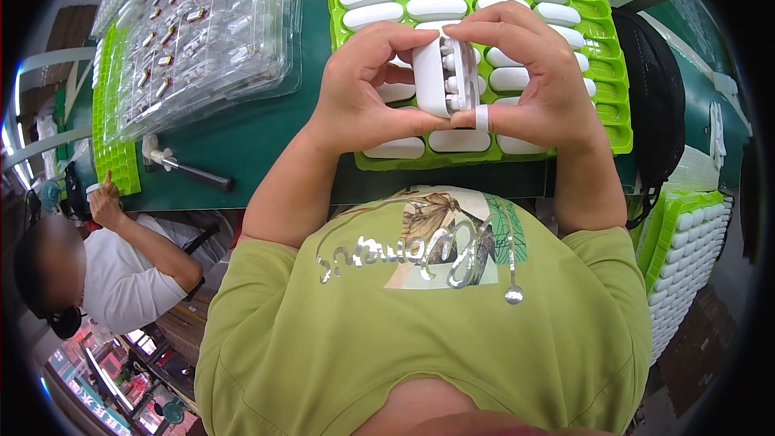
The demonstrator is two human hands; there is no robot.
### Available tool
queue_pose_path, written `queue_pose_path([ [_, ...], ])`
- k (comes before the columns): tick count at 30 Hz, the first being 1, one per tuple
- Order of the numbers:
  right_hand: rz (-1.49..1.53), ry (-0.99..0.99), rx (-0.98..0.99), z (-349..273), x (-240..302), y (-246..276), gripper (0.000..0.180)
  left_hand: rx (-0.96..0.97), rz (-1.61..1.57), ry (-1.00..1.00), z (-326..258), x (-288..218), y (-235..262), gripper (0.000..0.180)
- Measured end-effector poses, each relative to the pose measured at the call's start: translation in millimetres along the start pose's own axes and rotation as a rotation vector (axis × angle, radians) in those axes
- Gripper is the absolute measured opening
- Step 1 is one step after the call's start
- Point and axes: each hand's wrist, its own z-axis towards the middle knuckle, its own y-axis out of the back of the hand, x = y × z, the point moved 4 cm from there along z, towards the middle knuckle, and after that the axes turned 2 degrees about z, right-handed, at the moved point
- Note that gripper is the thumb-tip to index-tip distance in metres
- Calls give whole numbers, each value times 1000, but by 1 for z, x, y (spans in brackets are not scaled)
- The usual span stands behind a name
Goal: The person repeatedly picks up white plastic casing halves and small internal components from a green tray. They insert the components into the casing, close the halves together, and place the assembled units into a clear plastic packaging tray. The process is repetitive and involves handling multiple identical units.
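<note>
Between my two hands is a white oblong case (430,77), held upright on edge above the green tray (607,48). Its right side shows small white parts inside, behind what looks like a clear layer. My left hand (359,85) grips the white shell, fingers behind and thumb at the lower edge. My right hand (545,73) pinches the other side at top and bottom, and a white band (482,117) circles one of its digits. Below, rows of similar white cases (436,8) lie in the tray's pockets; my hands hide some of them.
Stacked clear plastic trays (218,48) with small metallic parts stand at the left on the green table (266,157). A hammer-like tool (194,171) lies nearby. A black bag (655,105) hangs at right, above stacked filled trays (686,266). A co-worker (133,274) sits at left.
</note>
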Motion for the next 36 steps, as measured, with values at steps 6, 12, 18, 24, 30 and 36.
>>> queue_pose_path([
  [6,-53,-11,25,-1,2,3,59,-33,45,-6,-2,2,-3,72],
  [12,28,-5,-18,0,3,2,61,-40,-178,34,-1,6,-4,73],
  [18,-47,0,0,-3,3,-1,57,-38,-146,21,-1,7,-4,73],
  [24,-13,8,34,-3,0,1,58,-42,-70,24,-2,6,-6,72],
  [30,13,-18,79,-3,2,3,60,-23,18,-20,-2,0,-9,71],
  [36,-20,-26,31,-2,-1,-3,60,-42,-145,19,-1,6,-7,70],
])
